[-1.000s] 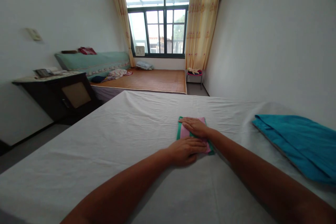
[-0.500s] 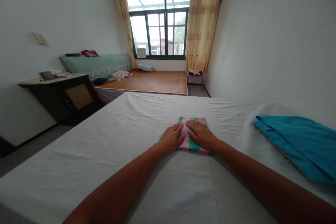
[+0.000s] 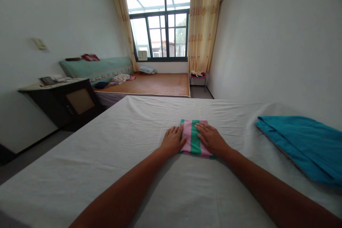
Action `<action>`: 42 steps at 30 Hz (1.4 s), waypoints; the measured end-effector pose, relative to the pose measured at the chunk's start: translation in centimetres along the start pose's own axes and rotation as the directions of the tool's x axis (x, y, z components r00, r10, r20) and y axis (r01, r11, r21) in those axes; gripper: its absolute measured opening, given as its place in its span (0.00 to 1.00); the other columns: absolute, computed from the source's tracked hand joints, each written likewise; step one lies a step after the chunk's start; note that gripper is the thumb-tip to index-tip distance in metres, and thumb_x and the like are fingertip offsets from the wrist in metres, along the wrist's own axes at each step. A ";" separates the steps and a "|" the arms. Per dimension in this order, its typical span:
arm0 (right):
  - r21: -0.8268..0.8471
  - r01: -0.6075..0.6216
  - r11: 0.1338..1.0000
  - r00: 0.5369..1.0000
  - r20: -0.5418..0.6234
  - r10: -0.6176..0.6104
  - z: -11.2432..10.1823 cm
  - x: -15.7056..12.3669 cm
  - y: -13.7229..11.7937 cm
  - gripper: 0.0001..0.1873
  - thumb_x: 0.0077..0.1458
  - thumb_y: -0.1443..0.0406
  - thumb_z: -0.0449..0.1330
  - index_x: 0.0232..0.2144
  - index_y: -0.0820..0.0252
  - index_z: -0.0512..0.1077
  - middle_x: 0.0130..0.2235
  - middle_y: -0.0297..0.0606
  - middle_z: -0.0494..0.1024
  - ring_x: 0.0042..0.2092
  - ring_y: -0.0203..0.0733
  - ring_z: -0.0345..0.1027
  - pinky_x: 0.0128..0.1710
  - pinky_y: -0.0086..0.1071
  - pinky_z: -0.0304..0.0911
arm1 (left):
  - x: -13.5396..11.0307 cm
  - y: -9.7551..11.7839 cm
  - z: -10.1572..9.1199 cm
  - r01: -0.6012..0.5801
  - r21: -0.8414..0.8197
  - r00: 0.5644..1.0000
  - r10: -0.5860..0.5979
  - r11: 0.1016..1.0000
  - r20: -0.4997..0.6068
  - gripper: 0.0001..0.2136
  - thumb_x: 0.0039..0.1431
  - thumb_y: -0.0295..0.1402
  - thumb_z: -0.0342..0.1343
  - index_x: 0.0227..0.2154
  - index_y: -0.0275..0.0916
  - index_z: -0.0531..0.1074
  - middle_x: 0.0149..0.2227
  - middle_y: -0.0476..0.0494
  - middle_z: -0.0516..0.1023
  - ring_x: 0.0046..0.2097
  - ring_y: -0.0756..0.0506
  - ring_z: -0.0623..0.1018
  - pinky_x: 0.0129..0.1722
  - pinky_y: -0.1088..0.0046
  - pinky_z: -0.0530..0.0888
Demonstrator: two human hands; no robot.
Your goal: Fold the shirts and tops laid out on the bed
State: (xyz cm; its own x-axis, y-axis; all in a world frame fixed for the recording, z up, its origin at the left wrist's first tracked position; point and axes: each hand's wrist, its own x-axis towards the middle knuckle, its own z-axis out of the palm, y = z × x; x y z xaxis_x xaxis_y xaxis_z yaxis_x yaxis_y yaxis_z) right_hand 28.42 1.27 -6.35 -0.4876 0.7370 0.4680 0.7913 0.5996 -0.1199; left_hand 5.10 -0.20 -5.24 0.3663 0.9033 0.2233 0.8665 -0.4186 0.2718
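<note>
A small folded cloth (image 3: 194,137) with pink and green stripes lies flat on the white bed sheet (image 3: 120,149) in front of me. My left hand (image 3: 173,140) rests palm down on its left edge, fingers stretched out. My right hand (image 3: 212,139) lies flat on its right side, fingers spread. Neither hand grips anything. The middle stripes of the cloth show between the two hands.
A teal folded blanket (image 3: 299,142) lies on the bed at the right, against the wall. Beyond the bed stand a dark cabinet (image 3: 64,105) at the left, a second bed with a bamboo mat (image 3: 152,82), a small stool (image 3: 198,76) and a curtained window (image 3: 160,32).
A second ago my left hand lay across the near edge and my right across the far end. Both turned to lie side by side, then slid apart to the cloth's left and right edges.
</note>
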 end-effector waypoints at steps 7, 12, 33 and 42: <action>0.217 0.069 0.974 0.996 0.035 -0.079 0.2 0.1 -1.7 0.22 0.64 0.59 0.46 0.57 0.58 0.65 0.58 0.44 0.69 0.60 0.46 0.60 0.60 0.46 0.55 | 1.8 0.7 0.7 -0.098 -0.376 0.985 0.037 0.921 -0.166 0.24 0.60 0.34 0.50 0.59 0.35 0.63 0.54 0.34 0.71 0.56 0.41 0.69 0.59 0.61 0.63; 0.371 0.044 0.928 0.999 -0.039 -0.032 0.4 0.5 -1.0 0.19 0.64 0.61 0.47 0.53 0.57 0.70 0.54 0.44 0.73 0.56 0.45 0.65 0.58 0.46 0.58 | 3.0 1.0 0.7 0.023 -0.743 0.968 -0.201 0.669 -0.152 0.27 0.55 0.32 0.56 0.58 0.36 0.65 0.55 0.38 0.70 0.56 0.41 0.69 0.57 0.62 0.66; 0.929 -0.370 -0.014 0.877 0.354 0.324 -2.8 0.7 -1.7 0.28 0.47 0.54 0.65 0.49 0.59 0.68 0.47 0.46 0.78 0.47 0.53 0.73 0.48 0.48 0.68 | -0.4 4.1 -3.2 -0.319 -0.657 0.936 0.120 0.683 -0.330 0.27 0.49 0.21 0.50 0.53 0.42 0.71 0.55 0.43 0.69 0.56 0.43 0.69 0.59 0.65 0.65; 0.907 -0.406 0.114 0.829 0.313 0.463 -1.5 0.4 0.6 0.20 0.49 0.52 0.63 0.39 0.59 0.75 0.37 0.39 0.82 0.41 0.51 0.76 0.47 0.49 0.70 | 0.8 -0.7 -0.8 -0.057 -0.324 0.979 -0.012 0.944 -0.206 0.20 0.61 0.33 0.49 0.56 0.40 0.67 0.62 0.37 0.59 0.60 0.41 0.65 0.60 0.59 0.62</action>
State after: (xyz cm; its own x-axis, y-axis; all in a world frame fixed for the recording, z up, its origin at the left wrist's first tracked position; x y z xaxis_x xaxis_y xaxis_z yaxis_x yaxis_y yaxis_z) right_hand 29.23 1.41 -4.91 -0.1532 0.9865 0.0588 -0.0461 0.0523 -0.9976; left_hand 4.46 0.70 -4.50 0.2783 0.8696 0.4078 0.6877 -0.4768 0.5475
